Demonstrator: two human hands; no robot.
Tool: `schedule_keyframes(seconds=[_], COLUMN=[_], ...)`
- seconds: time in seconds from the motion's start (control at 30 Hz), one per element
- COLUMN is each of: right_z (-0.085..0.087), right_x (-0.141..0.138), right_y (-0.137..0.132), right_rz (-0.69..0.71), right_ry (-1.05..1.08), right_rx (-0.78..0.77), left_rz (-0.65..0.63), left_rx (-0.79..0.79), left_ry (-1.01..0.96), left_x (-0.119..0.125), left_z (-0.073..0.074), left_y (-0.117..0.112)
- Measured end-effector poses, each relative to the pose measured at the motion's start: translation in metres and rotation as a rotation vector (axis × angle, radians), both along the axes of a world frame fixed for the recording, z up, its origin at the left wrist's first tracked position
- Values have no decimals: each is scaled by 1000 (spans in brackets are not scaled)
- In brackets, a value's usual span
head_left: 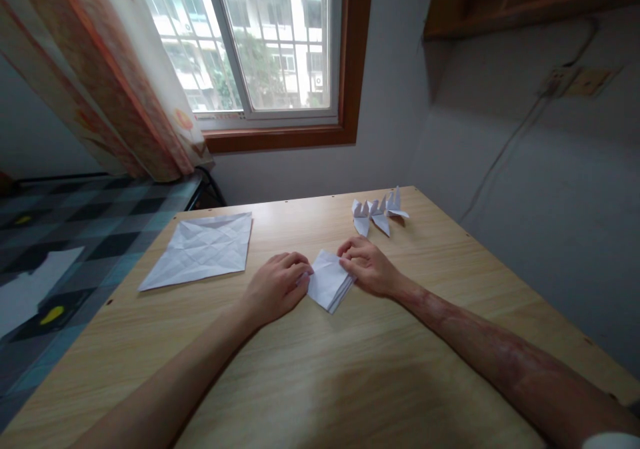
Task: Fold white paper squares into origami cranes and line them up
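A white sheet of paper folded into a small layered square (328, 279) lies on the wooden table between my hands, one corner pointing toward me. Its left corner is pinched in the curled fingers of my left hand (281, 281). On the opposite side, my right hand (367, 265) grips the right corner with thumb and fingers, and several loose layers fan out along the lower right edge. Beyond my right hand stand three folded white paper figures (379, 210) with pointed tips. A creased, unfolded paper sheet (213, 245) rests flat to the left.
The light wood table (280, 382) extends to a wall at the back and right. Left of it is a checked bed cover (125, 212) with white paper (35, 289) on it. A cable (505, 152) hangs from a wall socket on the right.
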State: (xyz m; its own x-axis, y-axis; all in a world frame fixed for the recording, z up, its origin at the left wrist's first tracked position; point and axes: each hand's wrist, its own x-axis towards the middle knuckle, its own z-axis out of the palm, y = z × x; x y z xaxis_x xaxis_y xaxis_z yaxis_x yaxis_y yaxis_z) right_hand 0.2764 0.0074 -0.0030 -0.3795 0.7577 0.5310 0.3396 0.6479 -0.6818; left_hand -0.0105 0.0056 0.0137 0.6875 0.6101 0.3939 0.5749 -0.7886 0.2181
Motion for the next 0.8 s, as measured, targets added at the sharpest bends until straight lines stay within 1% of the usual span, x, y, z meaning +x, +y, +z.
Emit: schedule_keyframes(seconds=[0.1, 0.17, 0.27, 0.33, 0.4, 0.5, 0.6, 0.73, 0.8], right_z=[2, 4, 6, 7, 8, 8, 8, 9, 9], right_x=[2, 3, 3, 2, 1, -2, -2, -1, -2], right_y=[-1, -4, -7, -10, -11, -13, -13, -12, -12], right_rz=[31, 90, 206, 255, 271, 271, 278, 299, 299], right_ry=[6, -32, -165, -260, -296, -275, -293, -342, -361], right_rx=[-3, 17, 54, 77, 90, 89, 93, 127, 143], left_rz=[-12, -24, -44, -49, -52, -54, -69, -125, -116], left_rx=[2, -5, -19, -22, -25, -40, -61, -90, -96], left_ry=[6, -6, -22, -29, -32, -39, -44, -23, -16], left_x=[0, 0, -1, -2, -1, -1, -2, -2, -2], left_z=[0, -1, -3, -4, -4, -2, 2, 10, 11], left_y=[0, 2, 3, 4, 4, 2, -2, -6, -6])
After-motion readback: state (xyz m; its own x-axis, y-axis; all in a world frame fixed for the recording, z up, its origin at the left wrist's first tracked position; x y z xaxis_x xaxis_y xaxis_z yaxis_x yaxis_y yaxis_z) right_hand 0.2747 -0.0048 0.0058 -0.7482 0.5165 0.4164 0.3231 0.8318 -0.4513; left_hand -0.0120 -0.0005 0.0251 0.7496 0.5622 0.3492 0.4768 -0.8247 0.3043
